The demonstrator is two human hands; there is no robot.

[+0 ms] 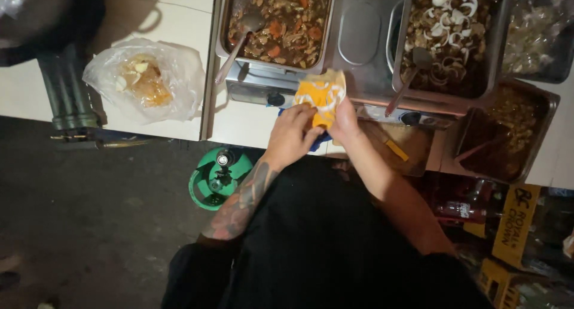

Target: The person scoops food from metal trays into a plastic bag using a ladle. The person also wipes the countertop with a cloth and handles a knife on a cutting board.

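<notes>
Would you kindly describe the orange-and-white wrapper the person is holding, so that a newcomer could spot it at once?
Start at the long steel food warmer across the top, with its trays of cooked food. Just below its front edge, the left hand and right hand meet around an orange-and-white wrapper. It is the only bright orange thing there, unlike the clear plastic bag lying to the left.

A street food stall, by the look of it. Steel trays of cooked stew (pixel 276 23) and an onion-topped dish (pixel 449 39) sunk into a warmer on a pale bench (pixel 179 22), serving spoons (pixel 239 40) left in them. Green gas cylinder (pixel 216 177) on dark pavement below, bottled drinks in crates (pixel 478 216) alongside.
</notes>
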